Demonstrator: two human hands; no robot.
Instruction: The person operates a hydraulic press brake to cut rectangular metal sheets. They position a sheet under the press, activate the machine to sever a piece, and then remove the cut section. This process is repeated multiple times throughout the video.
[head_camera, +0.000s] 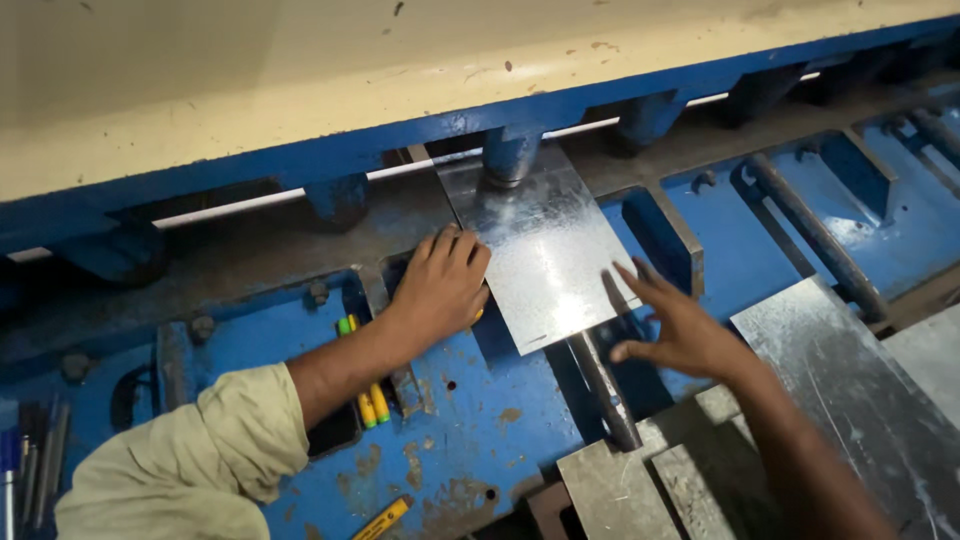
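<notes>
A shiny rectangular metal sheet lies on the blue bed of a shearing machine, its far edge under a blue clamp foot. My left hand rests flat against the sheet's left edge, fingers together. My right hand hovers with fingers spread at the sheet's right near corner, fingertips touching or just off it. Neither hand grips anything.
More cut metal sheets are stacked at the lower right. Yellow markers lie in a slot under my left forearm, another lies near the bottom edge. Pens sit at the far left. The cream machine housing overhangs the clamps.
</notes>
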